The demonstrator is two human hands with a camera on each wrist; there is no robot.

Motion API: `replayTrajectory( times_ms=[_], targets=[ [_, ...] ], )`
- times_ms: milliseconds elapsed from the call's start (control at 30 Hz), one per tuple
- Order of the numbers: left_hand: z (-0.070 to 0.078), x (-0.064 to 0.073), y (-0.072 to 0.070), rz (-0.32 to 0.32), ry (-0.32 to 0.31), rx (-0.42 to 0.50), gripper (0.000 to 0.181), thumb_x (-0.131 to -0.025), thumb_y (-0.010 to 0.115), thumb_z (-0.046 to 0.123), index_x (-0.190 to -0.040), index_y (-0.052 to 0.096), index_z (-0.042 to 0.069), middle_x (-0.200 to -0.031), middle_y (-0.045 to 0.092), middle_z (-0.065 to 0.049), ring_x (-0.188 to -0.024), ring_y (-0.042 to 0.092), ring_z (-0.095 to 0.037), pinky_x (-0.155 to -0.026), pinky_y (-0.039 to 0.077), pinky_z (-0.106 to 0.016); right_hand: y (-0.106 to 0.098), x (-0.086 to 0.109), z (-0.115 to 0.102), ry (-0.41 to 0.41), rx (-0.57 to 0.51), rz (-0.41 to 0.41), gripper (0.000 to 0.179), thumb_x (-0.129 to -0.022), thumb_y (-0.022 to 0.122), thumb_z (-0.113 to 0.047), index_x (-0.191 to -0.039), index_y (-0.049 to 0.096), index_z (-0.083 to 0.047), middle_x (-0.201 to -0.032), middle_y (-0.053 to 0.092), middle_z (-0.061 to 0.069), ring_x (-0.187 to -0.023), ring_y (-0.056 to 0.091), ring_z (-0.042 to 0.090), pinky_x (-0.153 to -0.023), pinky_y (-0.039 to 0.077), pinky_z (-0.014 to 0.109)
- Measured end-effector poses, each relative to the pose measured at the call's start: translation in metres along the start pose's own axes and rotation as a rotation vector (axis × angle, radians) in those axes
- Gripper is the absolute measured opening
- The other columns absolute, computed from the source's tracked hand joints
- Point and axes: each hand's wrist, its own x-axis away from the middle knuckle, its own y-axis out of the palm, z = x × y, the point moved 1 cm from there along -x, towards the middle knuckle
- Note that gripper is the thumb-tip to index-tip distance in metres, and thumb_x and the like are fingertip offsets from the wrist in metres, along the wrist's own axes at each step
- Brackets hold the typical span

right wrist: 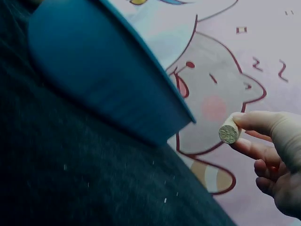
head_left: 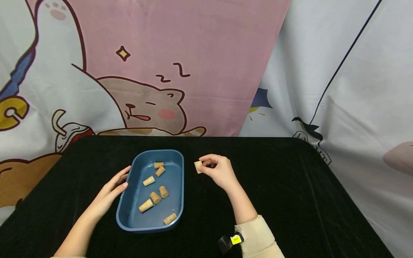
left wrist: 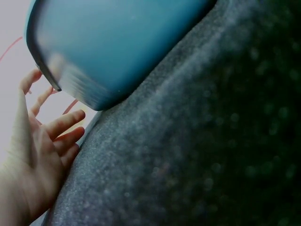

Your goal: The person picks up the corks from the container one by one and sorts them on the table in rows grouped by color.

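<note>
My right hand (head_left: 220,171) pinches a pale cork (head_left: 198,167) between thumb and fingertips, just off the right side of a blue rectangular tub (head_left: 183,186). In the right wrist view the round end of the cork (right wrist: 229,134) faces the camera. Several more corks lie loose on the floor of the tub, among them a tapered cork (head_left: 164,191) near the middle and a cork (head_left: 169,219) by the near right corner. With loosely extended fingers, my left hand (head_left: 109,193) rests at the tub's left rim. The left wrist view shows that hand (left wrist: 47,150) beside the tub's outer wall (left wrist: 108,52).
A black cloth (head_left: 274,193) covers the table under the tub. Behind the table's far edge hangs a printed curtain (head_left: 219,64) with cartoon animals. A dark strap with a yellow label (head_left: 236,239) sits at the right wrist, by the cream sleeve (head_left: 259,238).
</note>
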Motion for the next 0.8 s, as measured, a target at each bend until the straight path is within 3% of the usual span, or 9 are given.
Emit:
replayTrajectory(
  times_ms=[133, 267, 500, 633, 800],
  targets=[
    [0.000, 0.001, -0.001, 0.000, 0.001, -0.003, 0.051, -0.104, 0.038, 0.022, -0.152, 0.024, 0.012, -0.142, 0.039, -0.029, -0.119, 0.049, -0.029, -0.090, 0.043, -0.043, -0.001, -0.002, 0.015, 0.056, 0.003, 0.050, 0.021, -0.080, 0.077, -0.016, -0.100, 0.072, -0.010, -0.081, 0.070, -0.006, -0.081, 0.060, 0.014, -0.075, 0.045, 0.036],
    [0.000, 0.002, -0.001, -0.003, 0.003, 0.001, 0.051, -0.104, 0.037, 0.021, -0.152, 0.023, 0.012, -0.142, 0.038, -0.029, -0.119, 0.048, -0.033, -0.089, 0.044, -0.040, -0.001, -0.002, 0.029, 0.093, 0.012, 0.082, 0.020, -0.080, 0.078, -0.015, -0.098, 0.073, -0.009, -0.080, 0.070, -0.005, -0.077, 0.059, 0.016, -0.072, 0.044, 0.034],
    [0.002, 0.002, 0.000, -0.007, 0.013, 0.023, 0.052, -0.104, 0.038, 0.019, -0.152, 0.022, 0.010, -0.142, 0.036, -0.031, -0.121, 0.043, -0.046, -0.089, 0.044, -0.044, 0.000, 0.000, 0.045, 0.162, 0.004, 0.104, 0.021, -0.080, 0.077, -0.016, -0.099, 0.072, -0.009, -0.081, 0.070, -0.003, -0.077, 0.058, 0.017, -0.071, 0.045, 0.033],
    [0.004, 0.002, 0.001, -0.009, 0.020, 0.024, 0.052, -0.104, 0.038, 0.018, -0.152, 0.022, 0.008, -0.142, 0.037, -0.031, -0.121, 0.044, -0.045, -0.088, 0.045, -0.039, 0.001, 0.000, 0.050, 0.190, 0.002, 0.124, 0.020, -0.080, 0.077, -0.016, -0.098, 0.073, -0.009, -0.082, 0.070, -0.002, -0.077, 0.059, 0.017, -0.069, 0.047, 0.033],
    [0.005, 0.001, 0.001, -0.005, 0.014, 0.023, 0.052, -0.104, 0.038, 0.018, -0.152, 0.021, 0.008, -0.141, 0.037, -0.031, -0.120, 0.045, -0.045, -0.089, 0.044, -0.042, 0.004, -0.001, 0.056, 0.192, 0.019, 0.140, 0.016, -0.080, 0.077, -0.015, -0.095, 0.073, -0.009, -0.081, 0.071, 0.000, -0.075, 0.063, 0.016, -0.066, 0.051, 0.032]
  ],
)
